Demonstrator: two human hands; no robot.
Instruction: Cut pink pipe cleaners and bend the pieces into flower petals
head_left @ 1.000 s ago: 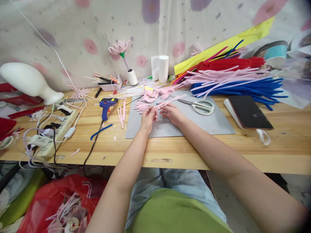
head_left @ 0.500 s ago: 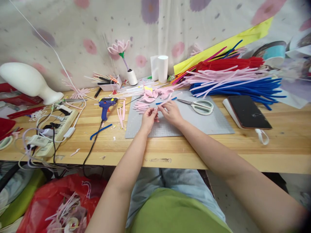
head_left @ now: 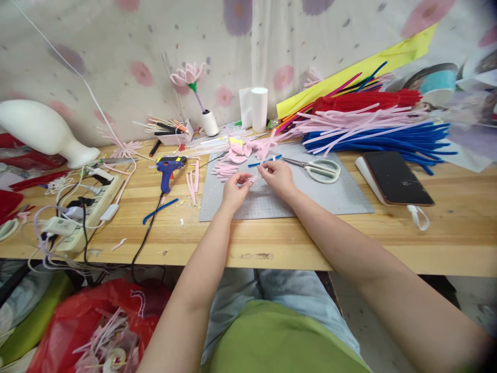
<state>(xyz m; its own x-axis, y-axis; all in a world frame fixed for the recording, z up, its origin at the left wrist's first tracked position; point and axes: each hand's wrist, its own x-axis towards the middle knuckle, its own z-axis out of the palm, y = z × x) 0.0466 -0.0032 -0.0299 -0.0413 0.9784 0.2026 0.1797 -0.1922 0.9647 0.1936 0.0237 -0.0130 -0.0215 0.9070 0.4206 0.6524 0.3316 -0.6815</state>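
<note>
Over the grey cutting mat (head_left: 318, 199), my left hand (head_left: 236, 191) and my right hand (head_left: 278, 178) are close together, fingers pinched. Both hold a pink pipe cleaner (head_left: 267, 147); part of it shows between them and a length sticks up past my right fingers. Just beyond lie pink looped petals (head_left: 237, 152) and a small pile of short folded pink pieces (head_left: 223, 170). A short blue pipe cleaner (head_left: 256, 165) rests on the mat behind my fingertips. Scissors (head_left: 326, 171) with pale handles lie to the right of my right hand.
A blue glue gun (head_left: 166, 172) and a power strip (head_left: 93, 212) with tangled cables are on the left. Bundles of blue pipe cleaners (head_left: 373, 141) and red ones (head_left: 365, 101) lie at the back right, near a phone (head_left: 398, 177). A pink flower (head_left: 189, 75) stands at the back.
My hands have moved slightly apart, the left one shifting left. The pink pipe cleaner, earlier lying low along my right fingers, now points upward and away.
</note>
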